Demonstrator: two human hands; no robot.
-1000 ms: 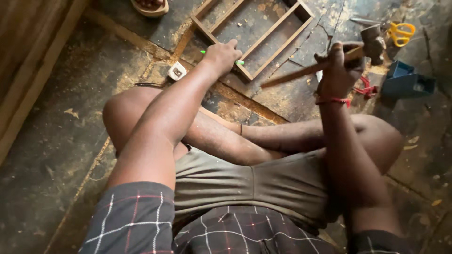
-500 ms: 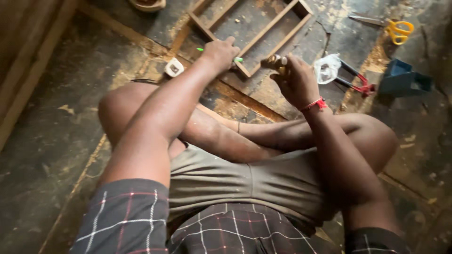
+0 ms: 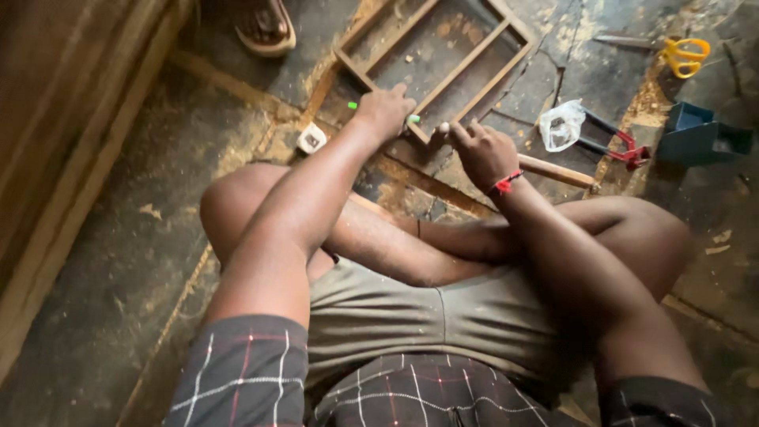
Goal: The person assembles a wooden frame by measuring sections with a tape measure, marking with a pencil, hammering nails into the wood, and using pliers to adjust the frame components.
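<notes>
Two hands meet at the near corner of a wooden frame [image 3: 443,55] that lies flat on the dusty floor [image 3: 118,261], and the split of work between them reads fairly plainly. The left hand [image 3: 385,111] presses down on the frame's near rail, fingers curled over a green pencil [image 3: 413,119] whose ends stick out on either side; that weight seems meant to pin the frame so it cannot slide. The right hand [image 3: 482,150] is clenched around a hammer, its wooden handle [image 3: 557,171] running out to the right across the floor and its head down at the frame's corner, though the head is mostly hidden, so I cannot tell exactly what it touches.

Tools sit within reach to the right: a clear plastic bag [image 3: 561,125], red-handled pliers [image 3: 617,142], yellow scissors [image 3: 684,55] and a blue box [image 3: 696,130]. A small white tape measure [image 3: 311,139] lies left of the frame, and a sandalled foot [image 3: 261,24] stands beyond it.
</notes>
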